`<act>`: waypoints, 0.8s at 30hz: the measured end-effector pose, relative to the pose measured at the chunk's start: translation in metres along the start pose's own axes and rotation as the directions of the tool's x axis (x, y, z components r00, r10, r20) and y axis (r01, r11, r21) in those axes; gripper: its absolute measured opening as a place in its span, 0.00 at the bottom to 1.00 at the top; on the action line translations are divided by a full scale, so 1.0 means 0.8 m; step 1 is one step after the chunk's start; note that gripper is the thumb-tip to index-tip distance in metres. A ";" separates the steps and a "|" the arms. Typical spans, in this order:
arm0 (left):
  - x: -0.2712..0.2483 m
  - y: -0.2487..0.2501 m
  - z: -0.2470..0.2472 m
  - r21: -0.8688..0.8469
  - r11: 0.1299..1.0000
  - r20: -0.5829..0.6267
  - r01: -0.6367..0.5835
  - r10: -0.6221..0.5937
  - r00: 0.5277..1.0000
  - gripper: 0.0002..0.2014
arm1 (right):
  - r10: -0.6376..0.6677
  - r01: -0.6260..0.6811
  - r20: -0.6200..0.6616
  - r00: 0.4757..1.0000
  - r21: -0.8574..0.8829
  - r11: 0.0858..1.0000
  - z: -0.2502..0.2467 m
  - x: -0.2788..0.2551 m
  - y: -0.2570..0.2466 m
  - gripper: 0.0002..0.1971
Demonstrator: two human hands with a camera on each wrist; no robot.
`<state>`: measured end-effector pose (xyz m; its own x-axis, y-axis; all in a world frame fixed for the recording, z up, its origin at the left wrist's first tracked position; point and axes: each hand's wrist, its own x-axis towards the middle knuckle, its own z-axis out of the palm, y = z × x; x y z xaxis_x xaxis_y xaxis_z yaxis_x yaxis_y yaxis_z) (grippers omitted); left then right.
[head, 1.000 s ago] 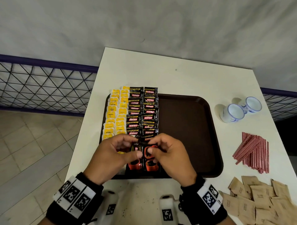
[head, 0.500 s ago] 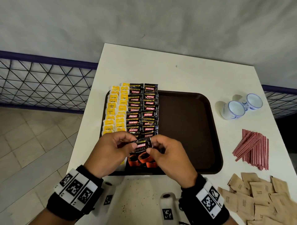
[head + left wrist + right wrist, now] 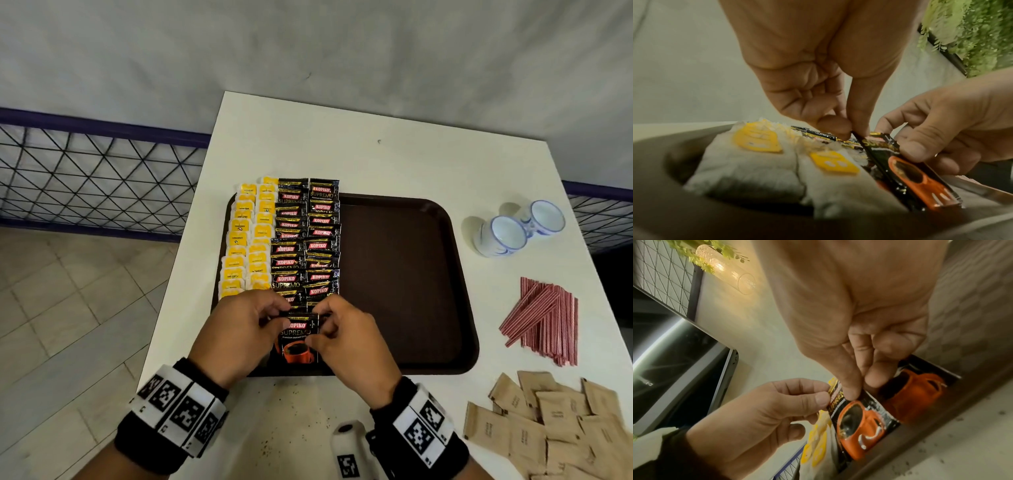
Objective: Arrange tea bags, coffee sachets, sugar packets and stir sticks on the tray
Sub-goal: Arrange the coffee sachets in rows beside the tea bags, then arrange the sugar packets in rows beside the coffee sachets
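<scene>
A black coffee sachet (image 3: 297, 339) with an orange cup print is held over the near edge of the brown tray (image 3: 404, 274). My left hand (image 3: 283, 319) pinches its top left corner, and my right hand (image 3: 317, 334) pinches its right edge. The left wrist view shows the left hand (image 3: 856, 133) nipping the sachet (image 3: 910, 175) beside the tea bags (image 3: 756, 162). In the right wrist view the right hand (image 3: 859, 386) grips the sachet (image 3: 855, 418), and a second sachet (image 3: 916, 391) lies beneath. Two columns of yellow-tagged tea bags (image 3: 246, 240) and two of coffee sachets (image 3: 305, 240) fill the tray's left part.
Red stir sticks (image 3: 544, 318) lie in a pile on the white table right of the tray, with brown sugar packets (image 3: 555, 421) heaped nearer me. Two white-and-blue cups (image 3: 503, 234) lie at the far right. A wire fence runs along the left.
Both hands have lifted one sachet off the near end of the coffee columns and turned it so that its whole printed face shows. The hands stayed over the tray's near edge.
</scene>
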<state>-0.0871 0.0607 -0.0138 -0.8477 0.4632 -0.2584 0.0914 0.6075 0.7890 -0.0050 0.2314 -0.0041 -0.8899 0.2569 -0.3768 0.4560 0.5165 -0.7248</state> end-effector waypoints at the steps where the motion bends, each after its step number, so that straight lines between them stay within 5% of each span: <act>1: 0.000 0.000 0.000 0.021 1.000 -0.002 -0.005 0.005 1.000 0.11 | -0.001 0.001 0.001 1.000 -0.009 1.000 0.001 0.000 0.000 0.16; 13: -0.005 -0.004 0.003 0.235 0.966 -0.046 -0.106 0.121 0.992 0.11 | -0.004 0.002 -0.046 0.999 -0.060 0.998 0.002 -0.011 0.000 0.20; 19: -0.008 0.010 0.010 0.159 0.966 -0.098 -0.203 0.220 0.971 0.08 | 0.051 -0.046 -0.219 0.974 0.026 0.999 -0.044 -0.037 0.028 0.11; 24: -0.020 0.044 0.044 0.135 0.943 0.049 -0.303 0.299 0.953 0.08 | 0.172 -0.143 -0.398 0.901 0.102 0.985 -0.102 -0.088 0.085 0.09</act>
<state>-0.0520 0.0972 -0.0017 -0.7550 0.6546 -0.0379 0.4135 0.5202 0.7473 0.0881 0.3152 0.0201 -0.7270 0.6453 -0.2345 0.5767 0.3886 -0.7186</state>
